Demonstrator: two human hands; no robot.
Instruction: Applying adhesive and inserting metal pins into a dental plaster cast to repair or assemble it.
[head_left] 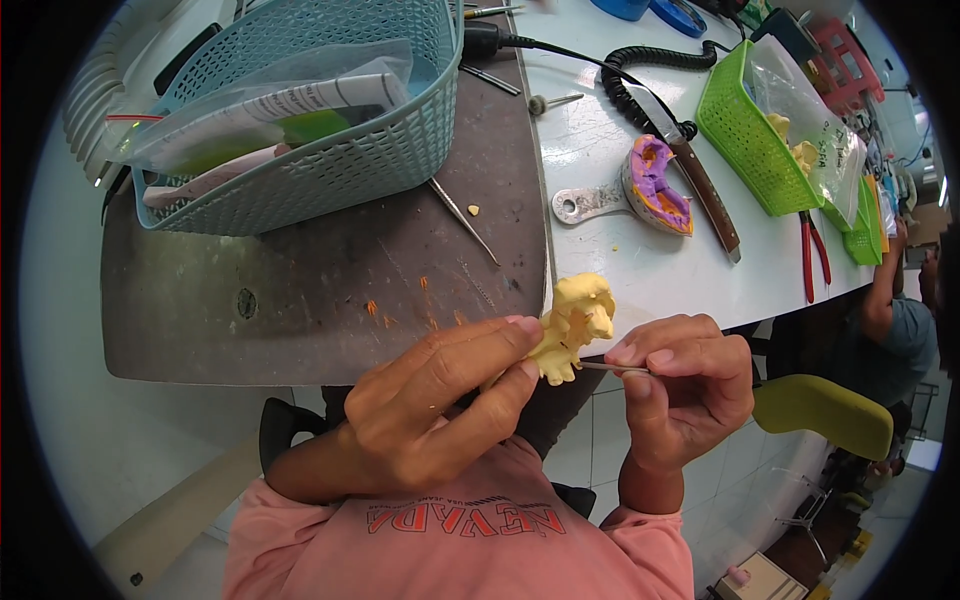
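Note:
My left hand (440,400) grips a pale yellow plaster dental cast (582,296) between thumb and fingers, just off the table's front edge. The tooth shapes on the cast's lower side face toward me. In my right hand (692,385), thumb and fingertips pinch a thin metal tool (615,367). Its narrow end reaches left to the lower teeth of the cast; whether the tip touches them I cannot tell. Beyond the cast lies an impression tray (590,204) filled with purple and orange impression material (662,190).
A blue basket (320,195) with bagged papers stands at left. A metal carving tool (466,222) and orange scraps (372,308) lie before it. Rightward are a brown-handled knife (712,205), red-handled pliers (808,255) and a green basket (740,130). A person (890,320) sits far right.

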